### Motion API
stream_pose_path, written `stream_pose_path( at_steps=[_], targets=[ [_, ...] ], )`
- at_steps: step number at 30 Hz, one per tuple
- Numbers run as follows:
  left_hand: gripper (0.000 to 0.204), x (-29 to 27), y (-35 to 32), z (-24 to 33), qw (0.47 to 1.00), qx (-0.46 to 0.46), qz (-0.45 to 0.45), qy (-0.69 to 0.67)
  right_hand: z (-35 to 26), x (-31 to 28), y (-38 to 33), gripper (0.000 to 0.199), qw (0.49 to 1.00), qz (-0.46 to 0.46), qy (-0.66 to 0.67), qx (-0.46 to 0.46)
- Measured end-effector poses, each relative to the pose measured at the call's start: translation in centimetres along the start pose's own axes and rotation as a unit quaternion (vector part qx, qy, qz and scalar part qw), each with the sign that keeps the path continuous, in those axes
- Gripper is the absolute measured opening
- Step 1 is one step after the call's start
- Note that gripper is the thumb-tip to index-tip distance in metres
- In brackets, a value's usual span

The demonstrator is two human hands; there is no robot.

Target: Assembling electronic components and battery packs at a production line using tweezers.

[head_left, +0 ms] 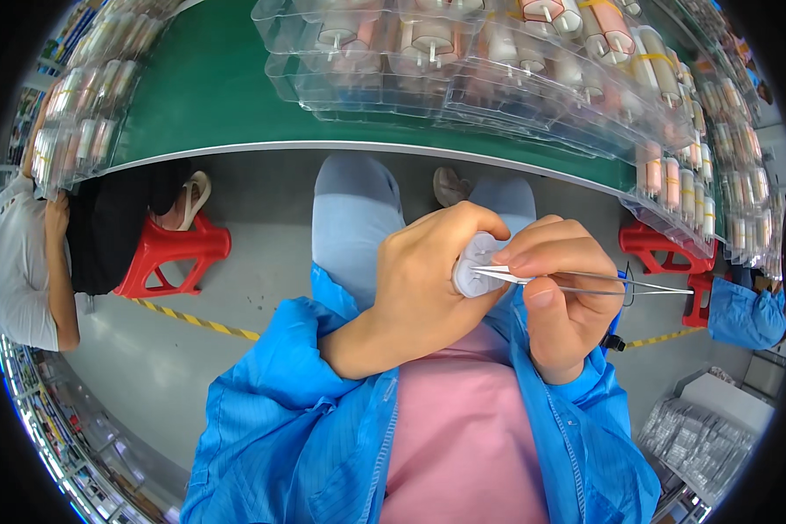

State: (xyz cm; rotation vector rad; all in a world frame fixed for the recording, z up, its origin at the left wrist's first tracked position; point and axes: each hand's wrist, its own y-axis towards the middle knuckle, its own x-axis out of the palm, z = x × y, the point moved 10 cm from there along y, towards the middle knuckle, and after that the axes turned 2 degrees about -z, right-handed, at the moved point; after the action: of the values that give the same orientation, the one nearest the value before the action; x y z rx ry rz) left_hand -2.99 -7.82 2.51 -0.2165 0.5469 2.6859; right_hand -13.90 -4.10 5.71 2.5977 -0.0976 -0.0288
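In front of my chest, over my lap, my left hand (432, 284) is closed around a whitish round part (474, 264), its flat end turned toward my right hand. My right hand (563, 284) pinches a pair of metal tweezers (576, 285). The tweezer tips rest at the face of the round part, and the other end sticks out to the right past my fingers. Most of the round part is hidden inside my left fist, so I cannot tell its full shape. Both hands are close together, off the table.
Beyond my knees runs the edge of a green table (210, 87). Stacked clear plastic trays (375, 83) on it hold pink and whitish cylinders. A seated person (35, 262) is at the left by a red stool (179, 253); another blue sleeve (747, 310) shows at the right.
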Motion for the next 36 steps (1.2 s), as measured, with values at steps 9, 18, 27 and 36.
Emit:
stream_pose_path(
  at_steps=[9, 18, 27, 36],
  targets=[
    [0.028, -0.21, 0.07, 0.01, 1.0, 0.003, 0.028, -0.007, 0.15, 0.06, 0.04, 0.013, 1.0, -0.001, -0.003, 0.003],
    [0.028, -0.16, 0.05, 0.11, 1.0, 0.003, 0.026, 0.006, 0.19, 0.07, 0.08, 0.012, 1.0, -0.001, -0.009, 0.012],
    [0.026, -0.05, 0.15, 0.24, 1.0, 0.005, 0.017, 0.015, 0.83, -0.19, -0.35, 0.011, 0.999, 0.015, 0.042, 0.029],
    [0.027, -0.04, 0.26, 0.29, 1.0, 0.01, 0.02, 0.014, 0.99, -0.45, -0.41, 0.013, 0.997, 0.037, 0.054, 0.042]
  ],
)
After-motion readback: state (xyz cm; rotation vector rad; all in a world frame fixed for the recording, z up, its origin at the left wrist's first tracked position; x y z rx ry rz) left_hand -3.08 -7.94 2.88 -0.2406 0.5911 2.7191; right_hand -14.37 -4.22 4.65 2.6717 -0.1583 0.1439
